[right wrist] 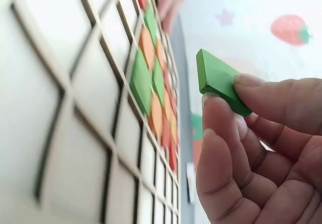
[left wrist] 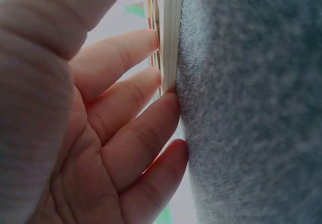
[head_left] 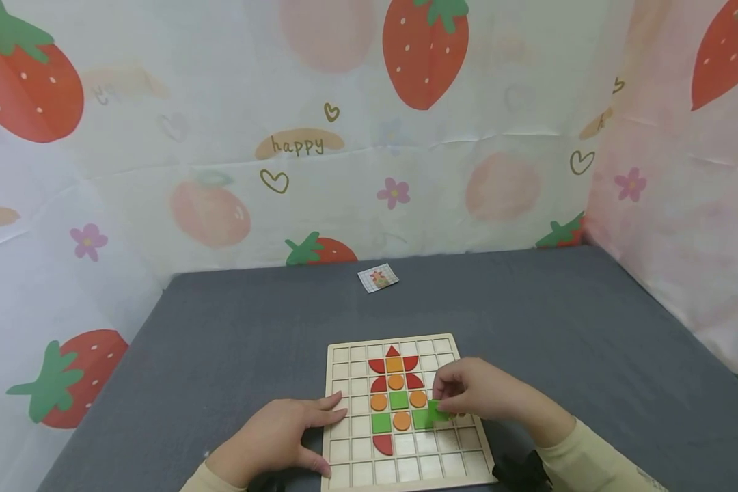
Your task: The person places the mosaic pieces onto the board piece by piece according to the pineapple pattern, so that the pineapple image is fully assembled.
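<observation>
A pale wooden grid board (head_left: 427,467) lies on the grey cloth, its cells partly filled with flat coloured pieces. My right hand (head_left: 490,393) pinches a green square block (right wrist: 221,78) between thumb and fingertips, over the board's right half. Just left of it in the head view, a green square (head_left: 421,419) sits in a cell. My left hand (head_left: 279,432) rests at the board's left edge, fingers spread over the rim. In the left wrist view, fingertips (left wrist: 151,40) touch the board's side (left wrist: 171,43).
On the board are a red triangle (head_left: 393,352), an orange square (head_left: 393,365), several orange circles (head_left: 402,420), red quarter-round pieces (head_left: 383,445) and more green squares (head_left: 381,423). A small picture card (head_left: 378,278) lies at the back, before a strawberry-print curtain (head_left: 424,225).
</observation>
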The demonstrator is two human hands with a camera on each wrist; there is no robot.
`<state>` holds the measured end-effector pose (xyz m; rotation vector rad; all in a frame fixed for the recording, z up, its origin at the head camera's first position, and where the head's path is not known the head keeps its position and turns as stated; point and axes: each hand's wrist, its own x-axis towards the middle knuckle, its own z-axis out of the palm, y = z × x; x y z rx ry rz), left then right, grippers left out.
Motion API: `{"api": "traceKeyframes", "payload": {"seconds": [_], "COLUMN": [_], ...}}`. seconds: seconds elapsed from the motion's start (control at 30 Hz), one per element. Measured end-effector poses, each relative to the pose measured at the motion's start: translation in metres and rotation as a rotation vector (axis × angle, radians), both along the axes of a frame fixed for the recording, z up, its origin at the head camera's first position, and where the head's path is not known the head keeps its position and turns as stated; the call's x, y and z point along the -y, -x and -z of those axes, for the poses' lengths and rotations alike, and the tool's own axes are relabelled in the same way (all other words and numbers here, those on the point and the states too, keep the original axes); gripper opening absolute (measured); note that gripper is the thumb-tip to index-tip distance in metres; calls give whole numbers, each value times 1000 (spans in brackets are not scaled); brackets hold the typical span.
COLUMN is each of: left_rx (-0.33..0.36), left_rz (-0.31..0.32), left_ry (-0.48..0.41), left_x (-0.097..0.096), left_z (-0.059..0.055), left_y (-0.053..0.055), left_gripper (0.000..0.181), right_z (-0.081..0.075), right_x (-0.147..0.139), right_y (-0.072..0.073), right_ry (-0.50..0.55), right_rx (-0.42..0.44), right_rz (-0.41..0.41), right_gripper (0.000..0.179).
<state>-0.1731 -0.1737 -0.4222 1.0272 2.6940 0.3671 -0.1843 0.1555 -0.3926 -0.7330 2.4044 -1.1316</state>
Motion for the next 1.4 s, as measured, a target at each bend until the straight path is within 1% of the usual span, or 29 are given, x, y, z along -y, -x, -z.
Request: {"api": "traceKeyframes", "payload": {"seconds": [0.1, 0.2, 0.4, 0.53, 0.67, 0.83, 0.97, 1.13, 1.4], "left_rx": [-4, -8, -26, -35, -43, -31, -28, -17, -4], "left_rz": [2, 2, 5, 4, 3, -3, -7, -15, -22], "left_ry": [-6, -9, -17, -28, -28, -25, -19, -5, 3], "left_x": [1, 1, 1, 1, 1, 1, 0, 0, -1], "left_z": [1, 2, 2, 2, 2, 3, 4, 5, 5], "left_y": [0, 0, 0, -1, -1, 0, 1, 2, 2], "left_gripper": [85, 85, 85, 84, 84, 84, 84, 84, 83], "right_z": [3, 5, 6, 8, 10, 14, 16, 15, 19], "right_x": [12, 23, 41, 49, 53, 55, 55, 54, 54], "right_y": [-2, -4, -9, -12, -12, -12, -13, -12, -10], "right_ry": [6, -5, -27, -54, -81, -135, -162, -177, -168], "right_rx": [4, -14, -23, -37, -67, -117, -129, -154, -138], "right_rz": [-33, -53, -82, -86, -85, -74, -68, -70, -76], "right_gripper": [7, 7, 11, 15, 16, 21, 22, 22, 23]}}
